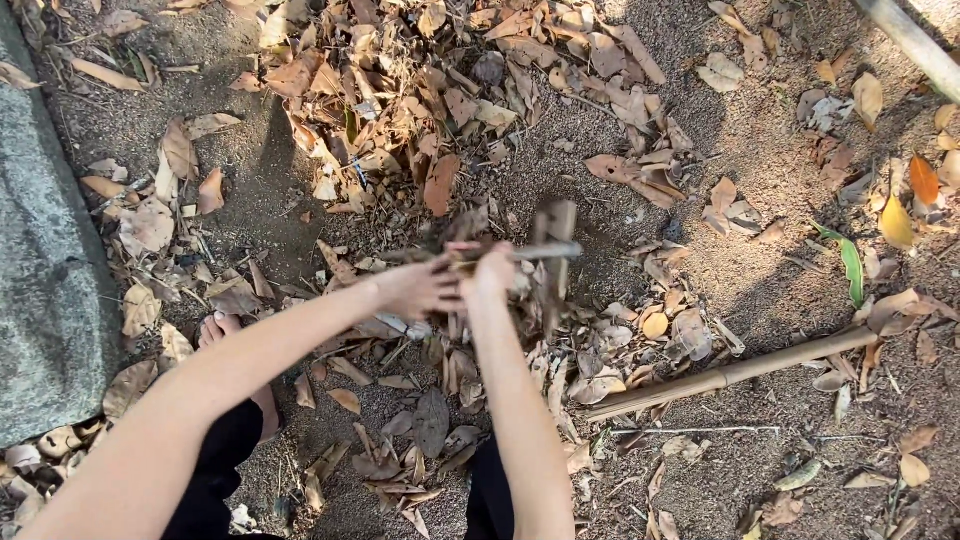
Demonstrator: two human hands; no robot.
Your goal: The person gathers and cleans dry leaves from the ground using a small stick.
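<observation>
Bare foot (225, 330) near left on sandy ground (760, 280); bamboo stick (730, 373) lies near right. Mid-frame, left hand (420, 288) & right hand (492, 272) both closed on a thin tool handle (535, 252), blurred head (556, 240) over leaves. Big dry-leaf pile (430, 90) heaped far centre, so much is gathered; scattered leaves (640, 330) remain near & right.

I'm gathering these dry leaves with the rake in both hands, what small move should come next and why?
Probably draw the rake back toward the bare foot. Both the left hand and right hand grip its handle, its blurred head sits beside the big leaf pile, and loose leaves lie scattered nearer the bamboo pole.
</observation>
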